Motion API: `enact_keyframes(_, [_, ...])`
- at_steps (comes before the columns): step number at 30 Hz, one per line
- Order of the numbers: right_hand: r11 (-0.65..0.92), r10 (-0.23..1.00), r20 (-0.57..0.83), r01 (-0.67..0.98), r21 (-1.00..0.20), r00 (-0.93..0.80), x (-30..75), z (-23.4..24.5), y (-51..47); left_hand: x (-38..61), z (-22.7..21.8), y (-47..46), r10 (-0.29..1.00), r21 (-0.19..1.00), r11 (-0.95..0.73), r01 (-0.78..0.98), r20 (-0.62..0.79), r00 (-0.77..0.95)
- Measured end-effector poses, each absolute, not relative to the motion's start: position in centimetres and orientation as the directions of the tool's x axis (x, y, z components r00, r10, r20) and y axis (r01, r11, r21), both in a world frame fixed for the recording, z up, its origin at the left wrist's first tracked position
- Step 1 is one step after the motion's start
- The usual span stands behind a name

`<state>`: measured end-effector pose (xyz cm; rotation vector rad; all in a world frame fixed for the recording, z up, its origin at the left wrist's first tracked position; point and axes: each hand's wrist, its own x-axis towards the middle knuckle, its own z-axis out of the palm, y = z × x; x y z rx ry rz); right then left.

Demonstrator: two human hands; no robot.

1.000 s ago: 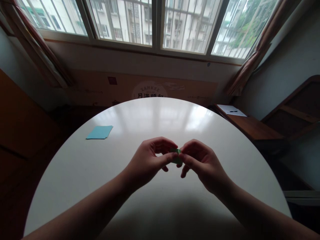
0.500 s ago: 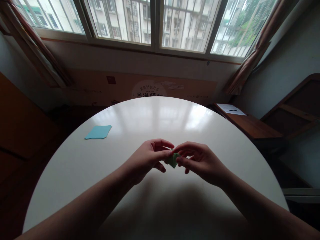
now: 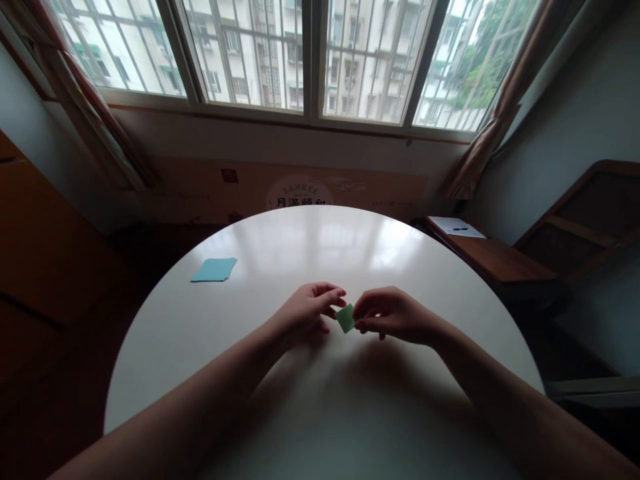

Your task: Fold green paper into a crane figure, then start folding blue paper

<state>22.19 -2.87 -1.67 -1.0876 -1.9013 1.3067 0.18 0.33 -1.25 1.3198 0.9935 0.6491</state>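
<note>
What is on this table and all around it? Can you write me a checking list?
Surface: round white table, glossy, with window light mirrored on it.
Job's things: small green paper, folded, held low over the table.
Clutter: blue paper lying flat at the table's far left, apart from the hands.
Hands: left hand and right hand both pinch the small green paper with their fingertips.
Cables: nothing seen.
Surroundings: barred window ahead, curtain at its right, printed cardboard behind the table, wooden side desk on the right with a white sheet on it.
</note>
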Motion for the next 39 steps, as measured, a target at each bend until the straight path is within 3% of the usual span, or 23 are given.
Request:
enact_keyframes(3, [0.164, 0.855, -0.044, 0.349, -0.923, -0.517, 22.1, -1.7, -2.8, -0.5, -0.8, 0.7, 0.938, 0.939, -0.162, 0.303, 0.052, 0.341])
enact_keyframes(7, [0.192, 0.838, -0.064, 0.403, -0.895, -0.541, 21.7, -1.2, -2.9, -0.7, 1.0, -0.5, 0.831, 0.652, -0.552, 0.52, 0.377, 0.409])
enact_keyframes(9, [0.287, 0.819, -0.011, 0.426, -0.858, -0.573, 21.7, -0.8, -3.2, -0.2, 2.1, -2.0, 0.749, 0.496, -0.656, 0.569, 0.332, 0.574])
enact_keyframes(11, [0.395, 0.783, 0.042, 0.445, -0.804, -0.62, 22.0, -0.5, -3.6, 0.5, 2.7, -4.0, 0.638, 0.318, -0.757, 0.571, 0.172, 0.75])
enact_keyframes(14, [0.454, 0.748, 0.039, 0.468, -0.758, -0.662, 22.8, -0.5, -4.2, 1.4, 2.4, -6.5, 0.525, 0.15, -0.848, 0.509, 0.096, 0.846])
enact_keyframes(18, [0.437, 0.736, 0.003, 0.471, -0.766, -0.677, 23.9, -1.2, -4.4, 1.3, 0.7, -7.2, 0.408, 0.191, -0.906, 0.377, 0.162, 0.898])
enact_keyframes(25, [0.49, 0.684, -0.059, 0.519, -0.701, -0.727, 24.5, -1.0, -3.2, 0.0, -2.6, -4.7, 0.316, 0.296, -0.924, 0.241, 0.24, 0.918])
enact_keyframes(34, [0.475, 0.651, -0.033, 0.441, -0.762, -0.758, 25.3, -0.9, -2.3, -0.2, -3.7, -3.6, 0.292, 0.309, -0.93, 0.197, 0.301, 0.908])
enact_keyframes(39, [0.535, 0.68, -0.005, 0.5, -0.681, -0.733, 25.3, -1.1, -2.8, -0.2, -3.5, -3.5, 0.303, 0.312, -0.927, 0.21, 0.287, 0.909])
